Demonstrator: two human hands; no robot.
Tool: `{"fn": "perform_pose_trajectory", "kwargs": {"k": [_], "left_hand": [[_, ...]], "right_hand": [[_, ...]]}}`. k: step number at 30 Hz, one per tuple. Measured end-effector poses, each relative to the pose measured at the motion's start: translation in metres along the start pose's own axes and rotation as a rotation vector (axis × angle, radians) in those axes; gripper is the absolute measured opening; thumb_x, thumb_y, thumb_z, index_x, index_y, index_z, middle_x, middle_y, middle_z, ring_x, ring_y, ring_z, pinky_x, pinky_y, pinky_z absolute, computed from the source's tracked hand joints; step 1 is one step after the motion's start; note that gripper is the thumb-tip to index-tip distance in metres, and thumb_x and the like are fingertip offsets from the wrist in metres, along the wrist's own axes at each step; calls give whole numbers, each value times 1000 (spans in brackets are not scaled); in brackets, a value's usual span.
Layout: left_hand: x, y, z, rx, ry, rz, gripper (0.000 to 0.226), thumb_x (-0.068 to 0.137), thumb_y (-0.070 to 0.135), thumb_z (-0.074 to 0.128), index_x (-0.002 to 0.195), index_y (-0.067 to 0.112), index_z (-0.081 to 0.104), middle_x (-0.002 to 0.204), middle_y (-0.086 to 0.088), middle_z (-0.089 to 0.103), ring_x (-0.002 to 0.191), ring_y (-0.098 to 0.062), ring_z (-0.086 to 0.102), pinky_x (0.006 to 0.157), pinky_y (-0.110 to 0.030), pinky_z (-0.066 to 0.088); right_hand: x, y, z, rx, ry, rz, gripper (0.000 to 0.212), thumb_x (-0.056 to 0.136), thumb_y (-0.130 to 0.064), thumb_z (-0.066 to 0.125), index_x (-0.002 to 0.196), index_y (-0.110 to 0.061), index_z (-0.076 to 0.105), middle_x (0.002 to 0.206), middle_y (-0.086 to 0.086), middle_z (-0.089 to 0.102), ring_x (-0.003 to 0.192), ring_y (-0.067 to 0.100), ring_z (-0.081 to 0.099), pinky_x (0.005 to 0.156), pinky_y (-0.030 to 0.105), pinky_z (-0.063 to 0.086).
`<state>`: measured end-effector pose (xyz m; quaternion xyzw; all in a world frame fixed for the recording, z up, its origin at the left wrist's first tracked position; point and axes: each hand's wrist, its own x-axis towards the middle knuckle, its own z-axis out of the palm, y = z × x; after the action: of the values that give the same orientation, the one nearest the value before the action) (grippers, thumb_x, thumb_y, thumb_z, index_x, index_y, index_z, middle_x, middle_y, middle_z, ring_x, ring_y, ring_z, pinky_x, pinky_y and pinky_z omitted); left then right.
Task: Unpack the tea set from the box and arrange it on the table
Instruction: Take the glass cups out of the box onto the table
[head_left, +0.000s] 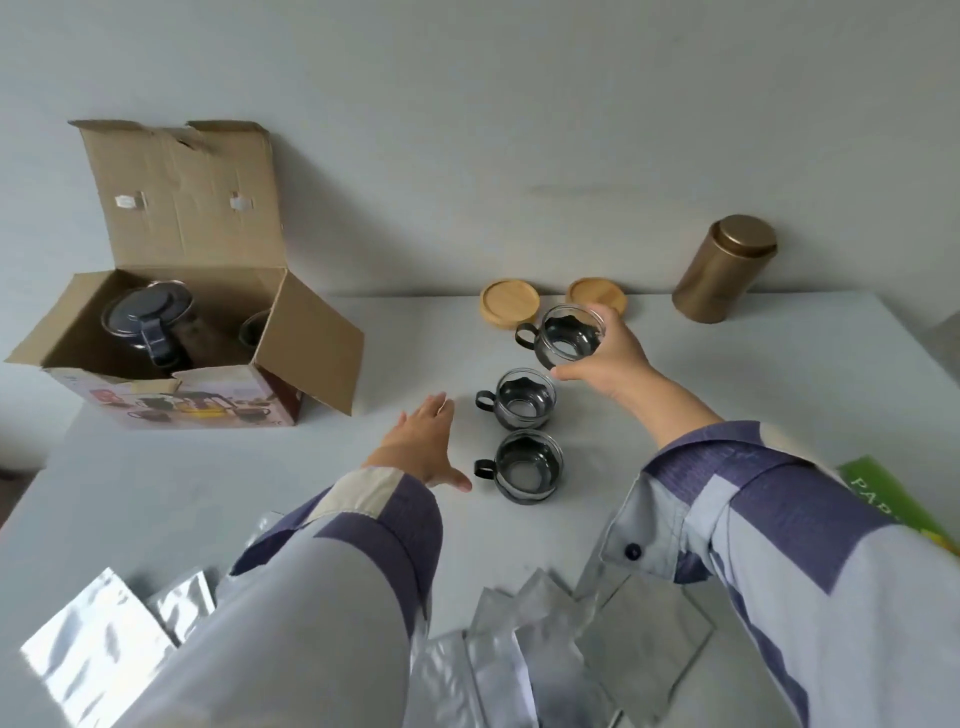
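Over on the far left, the cardboard box (171, 332) sits on the white bench (727, 374) with its flaps thrown open, lid flap standing upright against the wall. Inside it, the glass teapot (148, 325) with its dark lid, and just right of the teapot, another cup (254, 327) tucked in the corner, only partly seen.

Moving right from the box, the left hand (423, 441) hovers low over the bench, fingers straight and spread, holding nothing, thumb pointing toward the nearest cup.

Right of that hand, two glass cups in dark metal holders stand one behind the other: the near cup (527, 465) and the middle cup (522, 397), handles both turned back toward the box. Further from the box again, the right hand (602, 358) grips a third cup (569, 335) by its rim, fingers curled round the far side and thumb on the near side, cup tilted; whether it touches the bench, I cannot tell.

Behind that cup, two round wooden coasters (506, 301) lie side by side at the wall. Farthest right from the box, a bronze tin canister (724, 270) stands against the wall.

Along the near edge, silver foil pouches (98, 649) lie scattered, and a green packet (893, 499) peeks past the right sleeve.
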<state>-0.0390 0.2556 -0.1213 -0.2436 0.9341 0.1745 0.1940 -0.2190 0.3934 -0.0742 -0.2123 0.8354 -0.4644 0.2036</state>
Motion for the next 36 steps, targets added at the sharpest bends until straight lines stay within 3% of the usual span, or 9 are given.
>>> {"fn": "perform_pose_trajectory", "kwargs": {"k": [4, 7, 13, 19, 24, 27, 29, 31, 36], "left_hand": [[4, 9, 15, -63, -66, -61, 127, 65, 41, 83, 151, 10, -5, 159, 1, -10, 147, -19, 1, 118, -36, 15], [6, 11, 21, -96, -62, -76, 131, 64, 38, 84, 150, 8, -10, 158, 1, -17, 147, -16, -7, 117, -31, 10], [4, 9, 23, -166, -7, -91, 128, 61, 35, 87, 152, 13, -1, 159, 4, -10, 147, -14, -5, 117, -29, 6], [5, 13, 23, -156, 2, -111, 130, 59, 35, 88, 152, 11, 1, 160, 2, -8, 147, -15, -4, 117, -30, 5], [5, 14, 24, -145, 2, -115, 130, 58, 35, 88, 152, 11, 1, 160, 2, -7, 147, -15, -4, 118, -32, 5], [6, 13, 25, -136, -5, -113, 130, 59, 35, 88, 152, 11, 1, 160, 2, -7, 147, -15, -4, 118, -32, 6], [6, 12, 25, -127, -11, -110, 129, 59, 35, 88, 152, 11, 1, 160, 2, -8, 147, -15, -4, 118, -32, 5], [6, 12, 25, -115, -17, -108, 129, 60, 35, 87, 152, 11, 0, 159, 2, -8, 147, -15, -5, 118, -32, 5], [8, 12, 23, -54, -60, -112, 130, 61, 40, 86, 151, 10, -1, 160, 1, -8, 147, -16, -2, 118, -33, 10]], "right_hand": [[-2, 34, -21, -21, -27, 43, 87, 63, 3, 81, 137, -14, 38, 131, 0, 49, 104, 8, 45, 85, 16, 34], [-3, 61, -25, -17, -27, 86, 88, 61, 3, 82, 136, -15, 39, 132, 3, 50, 105, 11, 48, 87, 18, 36], [-3, 97, -26, 7, -17, 133, 89, 59, 5, 82, 135, -16, 40, 131, 3, 52, 107, 14, 50, 88, 19, 37], [1, 112, -27, -25, -26, 123, 92, 57, 1, 82, 136, -22, 40, 134, 4, 50, 123, 21, 48, 97, 23, 39], [-2, 117, -31, -55, -72, 159, 116, 62, -1, 80, 150, -32, 12, 144, 6, 41, 132, 21, 42, 106, 28, 37], [-10, 120, -31, -26, -50, 206, 126, 64, 2, 79, 151, -28, -6, 135, 0, 46, 128, 19, 45, 100, 27, 38], [-14, 122, -30, 18, -20, 238, 122, 67, 8, 73, 151, -22, -10, 119, -6, 48, 123, 20, 50, 102, 31, 42], [-16, 121, -28, 39, 6, 270, 114, 70, 11, 67, 151, -19, -8, 116, -6, 48, 121, 22, 52, 103, 38, 44], [-19, 85, -44, -126, 66, 273, 76, 80, 5, 50, 146, -20, 22, 142, 7, 41, 131, 26, 39, 96, 32, 44]]}}
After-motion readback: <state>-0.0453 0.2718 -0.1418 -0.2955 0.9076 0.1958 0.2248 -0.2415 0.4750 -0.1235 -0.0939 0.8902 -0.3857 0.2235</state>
